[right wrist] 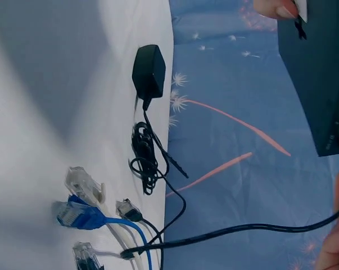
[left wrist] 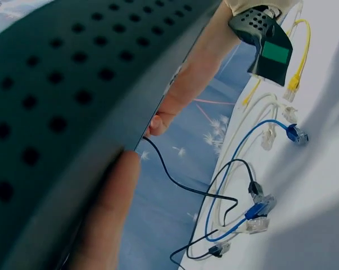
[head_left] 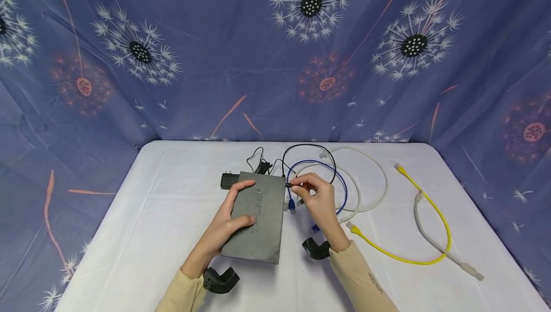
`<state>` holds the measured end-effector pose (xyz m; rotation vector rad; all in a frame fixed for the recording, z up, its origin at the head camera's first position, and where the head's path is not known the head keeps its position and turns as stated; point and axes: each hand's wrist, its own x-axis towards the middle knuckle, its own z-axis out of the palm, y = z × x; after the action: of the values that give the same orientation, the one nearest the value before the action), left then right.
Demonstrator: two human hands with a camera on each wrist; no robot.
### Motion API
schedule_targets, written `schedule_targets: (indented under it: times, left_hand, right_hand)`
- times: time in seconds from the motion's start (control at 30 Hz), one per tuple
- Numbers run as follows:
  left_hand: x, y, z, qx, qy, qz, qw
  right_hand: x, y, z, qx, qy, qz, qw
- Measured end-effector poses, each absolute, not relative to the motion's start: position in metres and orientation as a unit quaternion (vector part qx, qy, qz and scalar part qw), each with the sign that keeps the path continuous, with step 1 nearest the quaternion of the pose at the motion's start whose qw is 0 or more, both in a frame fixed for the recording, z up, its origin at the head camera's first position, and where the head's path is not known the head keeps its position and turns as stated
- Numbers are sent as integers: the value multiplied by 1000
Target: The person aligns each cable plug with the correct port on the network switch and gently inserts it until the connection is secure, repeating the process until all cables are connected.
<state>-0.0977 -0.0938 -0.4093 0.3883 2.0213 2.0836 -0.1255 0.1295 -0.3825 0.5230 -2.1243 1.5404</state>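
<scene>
My left hand (head_left: pixel 219 228) grips a flat dark grey TP-LINK network switch (head_left: pixel 267 238) from its left side, with the thumb on top. The switch is lifted above the table, and its vent-holed side (left wrist: pixel 73 73) fills much of the left wrist view. At its right edge, my right hand (head_left: pixel 319 203) pinches a black power plug (head_left: pixel 289 185) between thumb and fingers. How far the plug sits in the switch is hidden. From it a black cord (right wrist: pixel 253 227) runs toward the coiled lead of a black power adapter (right wrist: pixel 149 71) lying on the table.
Blue (head_left: pixel 344 183), white (head_left: pixel 385 178) and black (head_left: pixel 307 145) network cables lie looped behind and beside my right hand. Farther right lie a yellow cable (head_left: pixel 447 233) and a grey cable (head_left: pixel 424 233). A dandelion-patterned curtain (head_left: pixel 232 63) hangs behind the white table (head_left: pixel 163 197).
</scene>
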Motion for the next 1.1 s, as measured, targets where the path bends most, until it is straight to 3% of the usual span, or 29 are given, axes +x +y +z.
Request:
schedule_targets:
  times: [1.1]
  left_hand:
    - [-96,-91,-409,108,664,734,94]
  right_hand:
    - [-126,131,-385,196,-754,591,209]
